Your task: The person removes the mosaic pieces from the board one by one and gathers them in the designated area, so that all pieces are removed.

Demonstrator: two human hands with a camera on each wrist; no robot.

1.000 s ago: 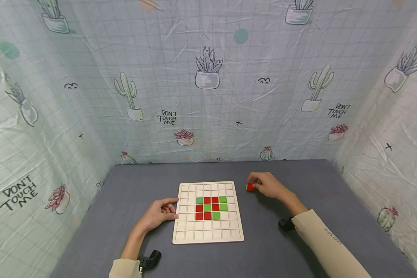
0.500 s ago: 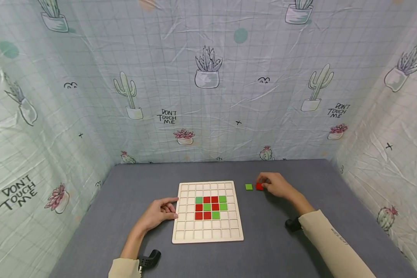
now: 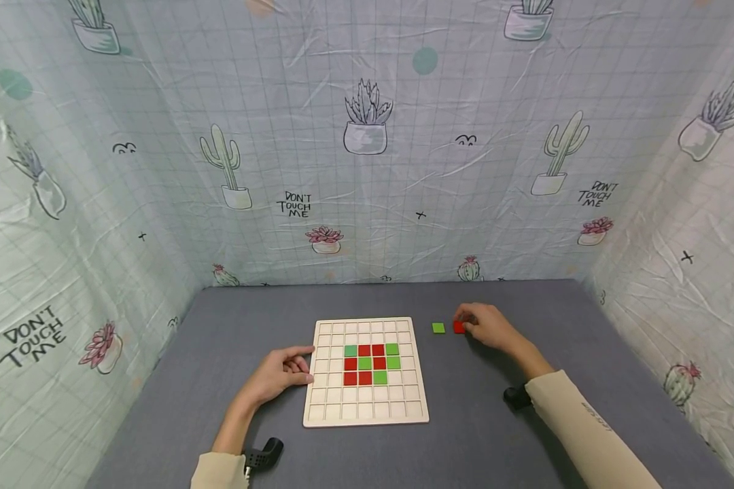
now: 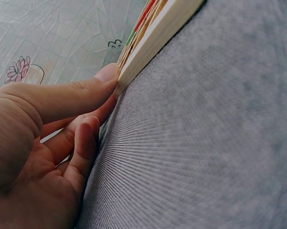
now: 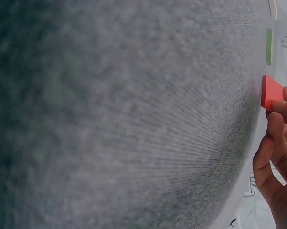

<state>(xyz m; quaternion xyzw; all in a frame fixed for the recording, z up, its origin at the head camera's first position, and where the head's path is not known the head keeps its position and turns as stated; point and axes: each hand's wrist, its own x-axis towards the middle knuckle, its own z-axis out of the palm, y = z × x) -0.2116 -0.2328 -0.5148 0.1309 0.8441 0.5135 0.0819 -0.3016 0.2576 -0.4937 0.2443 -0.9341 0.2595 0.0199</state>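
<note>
A pale wooden grid board (image 3: 367,414) lies flat on the table, with several red tiles (image 3: 365,378) and green tiles (image 3: 380,377) set in its middle squares. My left hand (image 3: 276,375) rests at the board's left edge, its index finger and thumb extended against it. The left wrist view has the thumb tip (image 4: 106,72) touching the wooden side while other fingers curl loosely. Right of the board, my right hand (image 3: 484,326) pinches a square red tile (image 5: 272,92) between thumb and fingertips. A loose green tile (image 3: 438,328) lies between the board and that hand.
A grey cloth covers the table (image 3: 257,305). Behind it and at both sides hang pale curtains (image 3: 367,183) printed with cactus pots. Dark devices (image 3: 264,454) are strapped at both wrists.
My right hand has moved right with the red tile, away from the green tile it partly covered; the green tile is now fully visible. My left hand and the board have stayed put.
</note>
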